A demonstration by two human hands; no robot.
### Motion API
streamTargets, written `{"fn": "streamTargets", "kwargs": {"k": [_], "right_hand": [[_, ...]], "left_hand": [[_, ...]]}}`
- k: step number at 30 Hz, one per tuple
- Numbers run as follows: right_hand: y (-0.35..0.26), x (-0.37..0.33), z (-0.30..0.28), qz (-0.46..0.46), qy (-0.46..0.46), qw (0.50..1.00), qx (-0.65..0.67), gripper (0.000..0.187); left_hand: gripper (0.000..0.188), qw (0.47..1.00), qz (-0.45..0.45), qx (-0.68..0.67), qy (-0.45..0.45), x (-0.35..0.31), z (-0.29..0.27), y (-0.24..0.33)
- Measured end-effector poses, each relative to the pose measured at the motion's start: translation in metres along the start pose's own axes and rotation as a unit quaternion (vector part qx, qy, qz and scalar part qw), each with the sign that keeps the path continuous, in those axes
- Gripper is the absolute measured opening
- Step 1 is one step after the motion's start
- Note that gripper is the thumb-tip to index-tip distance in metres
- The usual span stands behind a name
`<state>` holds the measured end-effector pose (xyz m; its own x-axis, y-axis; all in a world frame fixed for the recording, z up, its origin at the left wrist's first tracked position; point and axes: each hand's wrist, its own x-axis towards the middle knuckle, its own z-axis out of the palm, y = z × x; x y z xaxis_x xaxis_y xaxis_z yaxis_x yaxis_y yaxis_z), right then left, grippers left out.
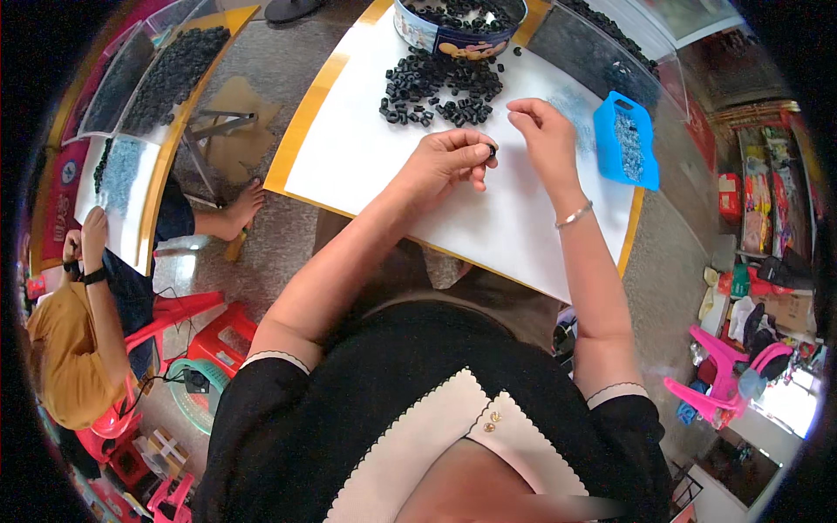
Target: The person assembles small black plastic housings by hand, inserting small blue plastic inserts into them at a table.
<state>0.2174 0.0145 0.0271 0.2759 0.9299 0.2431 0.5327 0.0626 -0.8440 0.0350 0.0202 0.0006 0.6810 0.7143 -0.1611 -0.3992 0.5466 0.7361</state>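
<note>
My left hand (445, 164) is closed over the white tabletop (349, 144), pinching a small black cylindrical piece (492, 151) between thumb and forefinger. To its right, my right hand (547, 138) is raised with thumb and fingertips drawn together. Whatever it may hold is too small to make out. Just beyond my hands lies a loose pile of similar short black pieces (418, 83). A round printed tin (418, 33) with more of them stands at the far edge. Right of my right hand sits a blue plastic basket (608, 148) of tiny clear bluish pieces, with more scattered beside it.
Clear-sided bins of black pieces (602, 52) stand at the far right. On the left, another person (74, 340) works at a similar table (131, 218). Red plastic stools (222, 340) and a green basket (187, 405) are on the floor; a pink chair (719, 375) stands right.
</note>
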Motion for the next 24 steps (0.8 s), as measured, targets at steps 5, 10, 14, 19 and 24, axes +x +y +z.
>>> {"fn": "streamTargets", "kwargs": {"k": [5, 10, 14, 19, 24], "right_hand": [[0.018, 0.019, 0.011, -0.072, -0.037, 0.988, -0.131, 0.017], [0.018, 0.018, 0.02, -0.118, -0.061, 0.976, -0.173, 0.018], [0.019, 0.012, 0.021, -0.154, -0.057, 0.974, -0.154, 0.016], [0.007, 0.003, 0.014, 0.044, -0.047, 0.976, 0.209, 0.011], [0.0, -0.003, 0.006, 0.056, -0.104, 0.948, 0.294, 0.013]], "left_hand": [[0.02, 0.999, -0.004, 0.034, -0.009, 0.002, 0.001, 0.001], [0.02, 1.0, -0.008, -0.003, -0.001, 0.003, -0.001, 0.001], [0.021, 0.999, 0.009, -0.037, -0.002, 0.005, -0.006, -0.001], [0.022, 0.995, 0.021, -0.09, 0.028, 0.007, -0.008, 0.0], [0.024, 0.994, 0.027, -0.104, 0.033, 0.007, -0.006, 0.0]]}}
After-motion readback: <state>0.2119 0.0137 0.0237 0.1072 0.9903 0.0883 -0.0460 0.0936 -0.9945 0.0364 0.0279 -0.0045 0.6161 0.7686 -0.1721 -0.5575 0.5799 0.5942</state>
